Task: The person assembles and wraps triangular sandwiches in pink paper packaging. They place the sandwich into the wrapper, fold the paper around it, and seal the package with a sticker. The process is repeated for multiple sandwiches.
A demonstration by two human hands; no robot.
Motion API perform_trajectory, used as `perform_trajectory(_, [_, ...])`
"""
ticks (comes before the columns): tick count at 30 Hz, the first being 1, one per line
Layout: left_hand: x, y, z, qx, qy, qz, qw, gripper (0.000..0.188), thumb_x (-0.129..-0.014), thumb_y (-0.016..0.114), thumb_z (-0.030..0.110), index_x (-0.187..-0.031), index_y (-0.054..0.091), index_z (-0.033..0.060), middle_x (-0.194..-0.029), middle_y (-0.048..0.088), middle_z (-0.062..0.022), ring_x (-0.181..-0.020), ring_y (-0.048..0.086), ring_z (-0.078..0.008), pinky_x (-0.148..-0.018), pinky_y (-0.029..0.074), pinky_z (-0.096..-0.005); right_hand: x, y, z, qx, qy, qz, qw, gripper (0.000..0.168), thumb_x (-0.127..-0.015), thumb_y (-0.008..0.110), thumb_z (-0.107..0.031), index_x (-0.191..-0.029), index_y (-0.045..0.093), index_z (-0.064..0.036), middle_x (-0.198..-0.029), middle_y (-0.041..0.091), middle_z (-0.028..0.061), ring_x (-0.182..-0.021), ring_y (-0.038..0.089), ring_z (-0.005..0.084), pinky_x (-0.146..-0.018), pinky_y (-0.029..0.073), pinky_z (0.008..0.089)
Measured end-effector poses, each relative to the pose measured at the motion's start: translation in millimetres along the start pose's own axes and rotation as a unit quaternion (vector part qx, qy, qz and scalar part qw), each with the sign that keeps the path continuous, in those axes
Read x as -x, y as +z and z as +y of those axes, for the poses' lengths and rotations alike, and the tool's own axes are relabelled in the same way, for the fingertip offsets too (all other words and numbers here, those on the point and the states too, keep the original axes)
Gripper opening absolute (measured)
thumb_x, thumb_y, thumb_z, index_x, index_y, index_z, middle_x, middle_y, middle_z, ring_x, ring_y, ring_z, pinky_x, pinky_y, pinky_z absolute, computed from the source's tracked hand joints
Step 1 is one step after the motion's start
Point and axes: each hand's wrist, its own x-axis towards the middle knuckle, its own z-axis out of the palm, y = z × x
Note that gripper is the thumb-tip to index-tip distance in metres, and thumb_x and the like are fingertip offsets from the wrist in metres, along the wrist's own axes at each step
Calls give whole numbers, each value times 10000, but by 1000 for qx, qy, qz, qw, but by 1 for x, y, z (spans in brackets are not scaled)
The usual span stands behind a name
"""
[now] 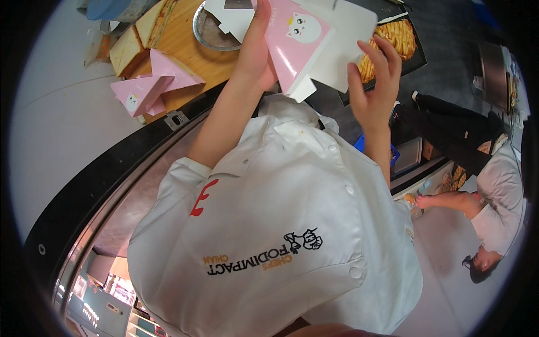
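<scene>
My left hand (pixel 257 59) grips a pink paperboard carton (pixel 290 46) printed with a white cat face, thumb along its edge. White inner panels of the carton spread to the right, and a small tab sticks out below. At the right edge of a white panel, my right hand (pixel 377 80) has its fingers apart; whether the tips touch the panel, I cannot tell. Two folded pink triangular cartons (pixel 145 90) lie on the wooden board (pixel 185 38) to the left. Cut sandwiches (pixel 130 50) sit beside them.
A round metal sieve (pixel 206 27) rests on the board, partly under white card. Glazed pastries (pixel 396 38) lie on a black tray (pixel 417 54) at right. A blue container (pixel 107 8) stands far left. Another person (pixel 497 185) works at a counter to the right.
</scene>
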Motion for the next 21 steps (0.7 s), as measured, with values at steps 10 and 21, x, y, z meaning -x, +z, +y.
perform_trajectory(10, [-1,9,-4,21,42,55,997,587,-939,438,556,-1237,479,51,-1185,567,-118,-1109,552,-269,-966,450,-430,36,14,-5,104,-150,-130,974,289,-727,615,-17,-981,657,-148,-1060,649,-12,-1102,593,163,-1123,53,561])
perform_trajectory(21, [9,17,-7,45,39,-41,997,626,-903,508,562,-1268,430,60,-1198,534,-91,-1136,528,-251,-978,444,-404,23,33,-31,141,-27,-27,989,242,-759,651,-45,-990,644,-115,-1067,619,2,-1009,580,189,-1084,43,617])
